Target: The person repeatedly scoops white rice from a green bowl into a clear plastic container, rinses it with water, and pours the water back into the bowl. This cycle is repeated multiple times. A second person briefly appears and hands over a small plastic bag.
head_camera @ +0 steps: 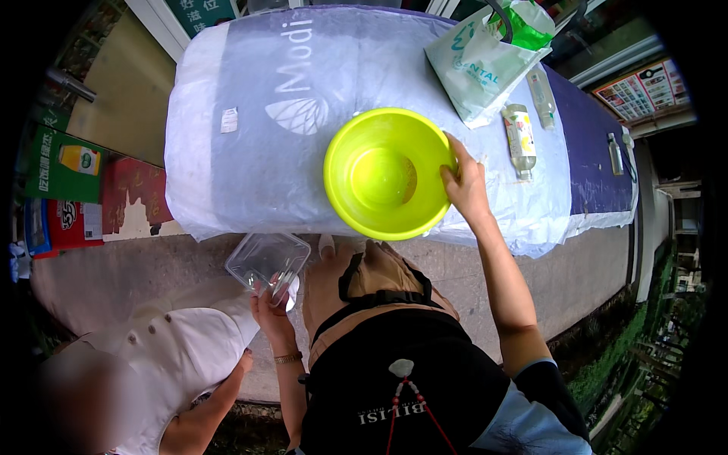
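Note:
My right hand (468, 181) grips the right rim of a yellow-green plastic basin (375, 170), which is over the near edge of the covered table; a brownish patch shows on its inner wall. Lower left, my left hand (274, 315), with a bracelet at the wrist, holds a clear plastic food container (270, 259) by its near end, beside the table's near edge. The container looks empty. To the right of the basin a labelled plastic bottle (520, 142) lies on its side. Behind it, a white carrier bag (483, 68) with green plastic in it stands on the table.
Plastic sheeting (244, 170) covers the table. Another clear bottle (541, 98) lies beside the bag, and a small bottle (615, 153) is at the far right. A slip of paper (228, 120) lies at the left. A person in white (187, 352) stands close on my left.

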Tool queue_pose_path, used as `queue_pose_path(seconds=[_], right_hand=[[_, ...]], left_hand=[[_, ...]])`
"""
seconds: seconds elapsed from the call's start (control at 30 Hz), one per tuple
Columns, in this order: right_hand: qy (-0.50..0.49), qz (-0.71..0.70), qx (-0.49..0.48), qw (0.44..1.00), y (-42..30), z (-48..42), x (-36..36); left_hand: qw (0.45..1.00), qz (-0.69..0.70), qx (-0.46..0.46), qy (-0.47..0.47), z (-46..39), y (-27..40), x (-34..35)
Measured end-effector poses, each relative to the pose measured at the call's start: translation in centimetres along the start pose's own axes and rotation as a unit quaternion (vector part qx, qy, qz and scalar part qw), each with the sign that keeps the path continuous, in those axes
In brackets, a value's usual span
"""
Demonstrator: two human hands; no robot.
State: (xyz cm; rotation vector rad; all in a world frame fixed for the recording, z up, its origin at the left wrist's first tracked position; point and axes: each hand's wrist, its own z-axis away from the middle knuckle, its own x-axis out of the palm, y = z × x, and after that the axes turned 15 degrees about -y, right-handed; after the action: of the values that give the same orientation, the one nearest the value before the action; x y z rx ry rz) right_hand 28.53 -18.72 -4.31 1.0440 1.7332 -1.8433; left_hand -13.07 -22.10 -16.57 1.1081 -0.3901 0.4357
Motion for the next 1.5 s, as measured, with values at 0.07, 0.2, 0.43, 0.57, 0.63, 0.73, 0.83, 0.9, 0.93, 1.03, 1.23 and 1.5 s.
queue_pose_path(seconds=[0.07,0.2,0.43,0.57,0.63,0.73,0.83,0.9,0.93,1.03,1.23,1.5], right_hand=[[0.002,-0.001,-0.010,1.000,-1.2,-0.8,-1.8],[-0.080,0.053,0.027,0.995,-3.0,-2.6,-2.5],[-0.067,0.059,-0.035,0.995,0.3,-4.3,-0.7],[-0.039,0.069,-0.053,0.995,1.6,-4.3,0.1],[-0.030,0.084,-0.039,0.995,1.9,-4.2,0.4],[-0.026,0.102,-0.017,0.994,2.0,-3.9,0.6],[-0.027,0.122,0.001,0.992,1.6,-3.9,0.8],[-0.024,0.135,0.010,0.990,1.6,-3.8,1.0],[-0.019,0.141,0.014,0.990,1.6,-3.8,1.1],[-0.002,0.145,0.012,0.989,2.0,-3.6,1.3],[0.025,0.187,0.013,0.982,0.4,-3.2,1.3],[-0.260,0.267,-0.017,0.928,-4.4,0.5,4.2]], left_hand=[[1.000,0.004,0.003,0.007,0.3,-0.2,0.1],[1.000,-0.011,-0.004,0.015,0.8,-0.2,0.2],[0.999,-0.032,-0.012,0.018,1.0,-0.7,0.1],[0.998,-0.053,-0.027,0.025,1.4,-1.3,-0.3],[0.997,-0.064,-0.043,0.027,1.6,-1.7,-0.6],[0.993,-0.076,-0.082,0.043,2.2,-2.1,-0.8],[0.991,-0.078,-0.094,0.055,2.4,-3.4,-1.4],[0.990,-0.075,-0.104,0.053,2.7,-4.3,-2.2],[0.990,-0.073,-0.109,0.051,2.8,-4.8,-2.7],[0.987,-0.081,-0.131,0.048,3.3,-5.9,-3.4],[0.982,-0.071,-0.171,0.045,3.6,-7.1,-3.7],[0.978,-0.085,-0.183,0.045,3.8,-8.1,-4.7]])
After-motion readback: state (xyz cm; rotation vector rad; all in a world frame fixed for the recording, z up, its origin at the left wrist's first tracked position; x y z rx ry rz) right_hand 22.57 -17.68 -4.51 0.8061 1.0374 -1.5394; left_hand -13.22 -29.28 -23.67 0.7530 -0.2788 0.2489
